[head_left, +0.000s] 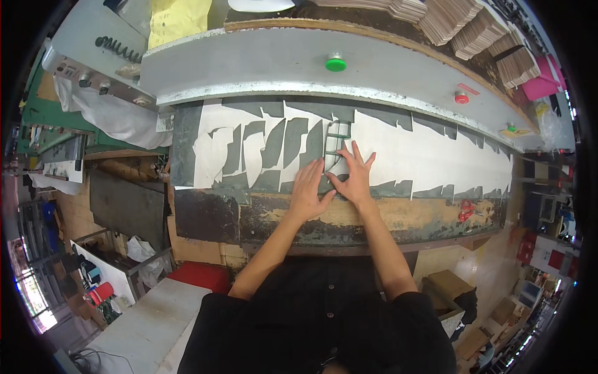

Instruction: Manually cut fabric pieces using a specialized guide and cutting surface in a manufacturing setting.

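Note:
A narrow cutting die, a metal frame with cross bars, stands on the white sheet material at a cut edge. My left hand lies flat, its straight fingers against the die's left side near the lower end. On the other side, my right hand has its thumb and forefinger on the die, with the other fingers spread over the sheet. The lower part of the die is partly hidden by my fingers. Left of it, the sheet has several curved cut-outs that bare the dark cutting board.
A grey machine beam with a green button and a red button spans beyond the sheet. Red-handled scissors rest on the worn front ledge. Stacks of cut pieces sit on top.

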The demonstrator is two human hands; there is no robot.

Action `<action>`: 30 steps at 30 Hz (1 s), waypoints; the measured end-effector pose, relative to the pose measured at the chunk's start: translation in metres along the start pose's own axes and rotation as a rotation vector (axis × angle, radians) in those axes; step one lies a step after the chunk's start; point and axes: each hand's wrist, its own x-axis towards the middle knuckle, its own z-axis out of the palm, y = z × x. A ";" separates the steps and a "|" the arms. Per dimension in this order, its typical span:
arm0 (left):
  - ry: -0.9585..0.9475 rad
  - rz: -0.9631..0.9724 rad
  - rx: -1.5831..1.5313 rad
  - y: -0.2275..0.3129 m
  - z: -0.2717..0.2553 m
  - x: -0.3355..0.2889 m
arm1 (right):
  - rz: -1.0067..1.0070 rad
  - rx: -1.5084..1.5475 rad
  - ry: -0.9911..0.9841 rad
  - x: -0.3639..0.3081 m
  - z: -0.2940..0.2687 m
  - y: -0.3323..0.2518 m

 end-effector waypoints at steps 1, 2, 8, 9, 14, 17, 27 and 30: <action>0.004 0.002 -0.004 0.000 0.000 0.002 | 0.004 -0.017 -0.006 -0.001 0.000 0.001; -0.008 -0.008 -0.005 0.000 -0.001 0.001 | 0.009 -0.034 -0.012 -0.003 0.000 0.002; -0.077 -0.046 -0.036 0.002 -0.001 0.006 | 0.032 -0.019 -0.023 -0.001 -0.002 0.004; -0.081 -0.049 -0.037 0.002 -0.001 0.004 | 0.033 -0.012 -0.030 -0.001 -0.003 0.003; -0.149 -0.143 -0.018 0.003 -0.004 0.001 | 0.050 0.000 -0.076 0.000 -0.003 0.002; -0.144 -0.190 -0.017 0.004 -0.001 0.002 | 0.086 0.010 -0.120 -0.001 -0.006 0.003; -0.161 -0.175 -0.011 0.000 -0.004 0.005 | 0.090 0.015 -0.131 -0.004 0.000 0.011; -0.095 -0.186 -0.015 0.003 -0.005 0.005 | 0.085 0.035 -0.119 -0.004 0.000 0.007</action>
